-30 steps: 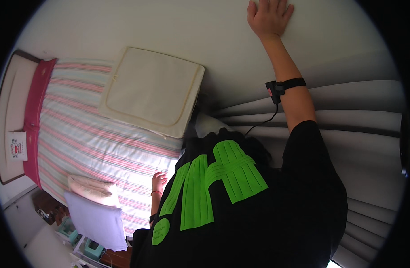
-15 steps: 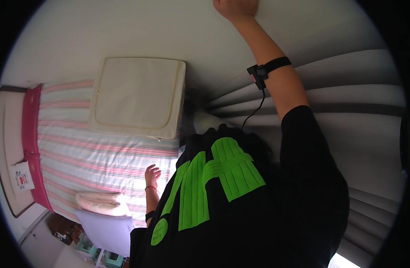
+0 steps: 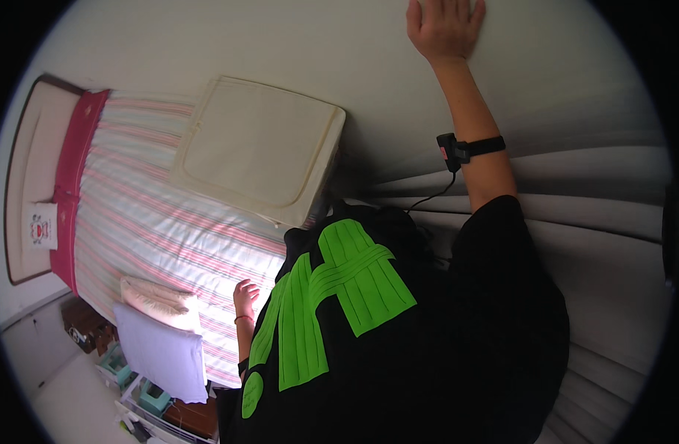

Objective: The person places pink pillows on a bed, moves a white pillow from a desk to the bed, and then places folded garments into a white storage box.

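At the top of the head view my right hand (image 3: pixel 445 33) lies against the pale wall (image 3: pixel 547 66), fingers spread and their tips cut off by the frame. It holds nothing that shows. A black strap (image 3: pixel 482 147) with a small cabled device circles that forearm. My left hand (image 3: pixel 245 297) hangs low beside my body, over the striped bed cover (image 3: pixel 154 244); its fingers are loosely bent and a little apart, with nothing seen in them. A red band (image 3: pixel 243 318) rings the left wrist.
A cream fabric storage box (image 3: pixel 258 140) sits on the bed. Grey curtains (image 3: pixel 599 192) hang on my right. Toward the lower left are a beige pillow (image 3: pixel 154 300), a lavender cloth (image 3: pixel 158 351) and teal bins (image 3: pixel 153 397). A padded headboard (image 3: pixel 39 163) stands at the far left.
My right hand and forearm appear farther right and lower in the picture, so the fingers now show. The bed and box have tilted as the view turned. My left hand stays low.
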`<state>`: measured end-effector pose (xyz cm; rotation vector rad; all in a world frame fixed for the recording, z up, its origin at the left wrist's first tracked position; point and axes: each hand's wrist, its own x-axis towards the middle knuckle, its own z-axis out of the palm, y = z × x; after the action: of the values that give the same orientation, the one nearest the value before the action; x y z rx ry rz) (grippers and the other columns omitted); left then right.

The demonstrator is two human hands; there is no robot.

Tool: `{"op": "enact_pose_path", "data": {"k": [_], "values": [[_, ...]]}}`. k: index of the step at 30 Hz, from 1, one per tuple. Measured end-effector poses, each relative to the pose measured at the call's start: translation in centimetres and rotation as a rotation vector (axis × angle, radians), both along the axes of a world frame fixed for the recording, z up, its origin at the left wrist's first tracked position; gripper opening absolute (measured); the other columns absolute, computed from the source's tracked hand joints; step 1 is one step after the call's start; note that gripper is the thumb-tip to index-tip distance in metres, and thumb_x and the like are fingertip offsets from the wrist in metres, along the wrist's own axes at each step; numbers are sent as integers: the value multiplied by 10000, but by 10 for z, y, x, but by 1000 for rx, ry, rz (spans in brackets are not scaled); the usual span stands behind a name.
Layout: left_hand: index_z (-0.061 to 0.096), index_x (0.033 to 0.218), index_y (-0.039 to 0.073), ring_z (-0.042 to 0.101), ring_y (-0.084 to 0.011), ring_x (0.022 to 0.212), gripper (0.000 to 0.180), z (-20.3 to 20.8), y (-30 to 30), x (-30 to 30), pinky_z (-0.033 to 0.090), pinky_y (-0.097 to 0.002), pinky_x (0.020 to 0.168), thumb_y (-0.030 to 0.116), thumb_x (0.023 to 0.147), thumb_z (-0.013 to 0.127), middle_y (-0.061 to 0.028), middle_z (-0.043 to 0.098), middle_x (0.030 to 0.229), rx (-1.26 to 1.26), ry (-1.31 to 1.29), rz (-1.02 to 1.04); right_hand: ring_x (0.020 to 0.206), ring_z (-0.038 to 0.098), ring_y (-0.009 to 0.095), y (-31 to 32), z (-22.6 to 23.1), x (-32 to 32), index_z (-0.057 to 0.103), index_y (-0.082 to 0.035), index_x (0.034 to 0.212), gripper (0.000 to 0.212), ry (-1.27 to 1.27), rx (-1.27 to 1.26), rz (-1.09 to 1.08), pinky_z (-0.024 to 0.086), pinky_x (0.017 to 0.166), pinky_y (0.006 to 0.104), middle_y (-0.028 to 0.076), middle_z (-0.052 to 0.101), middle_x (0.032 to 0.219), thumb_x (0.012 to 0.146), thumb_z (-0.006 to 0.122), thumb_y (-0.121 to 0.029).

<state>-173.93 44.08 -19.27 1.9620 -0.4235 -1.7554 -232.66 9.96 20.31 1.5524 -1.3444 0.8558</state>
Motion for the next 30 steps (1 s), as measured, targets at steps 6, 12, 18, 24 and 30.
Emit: {"op": "enact_pose_path", "data": {"k": [6,12,18,24,30], "values": [[507,1257,53,617,-286,994,358,29,76,0,502,-406,895,107,906,453,-167,587,1150,60,-150,176,947,635,301,-9,-34,28,648,-72,1091,212,-269,-84,575,498,820,386,137,667,1016,903,583,-144],[533,1205,-48,652,-306,942,328,24,117,-32,554,-374,844,64,904,468,-206,619,1086,-19,-266,51,751,648,317,-19,-143,54,666,-32,939,218,-562,1305,447,508,702,422,154,684,812,885,514,-179],[539,1211,33,646,-252,899,322,37,98,-62,532,-368,813,103,918,427,-155,636,1054,37,-168,82,747,651,290,-16,-289,28,690,12,931,261,-391,1930,326,506,688,395,154,700,855,872,536,-191],[535,1219,48,636,-224,877,323,70,55,-80,519,-359,819,92,905,471,-131,636,1027,58,-210,262,844,675,290,7,-404,-7,709,26,986,295,-709,2174,231,525,769,396,178,712,948,840,567,-188],[550,1223,29,648,-207,882,321,85,43,-83,518,-333,787,80,917,466,-121,663,1025,20,-281,117,924,673,335,-1,-351,24,679,20,1047,281,-631,1706,523,526,829,400,204,701,975,866,572,-166]]}}
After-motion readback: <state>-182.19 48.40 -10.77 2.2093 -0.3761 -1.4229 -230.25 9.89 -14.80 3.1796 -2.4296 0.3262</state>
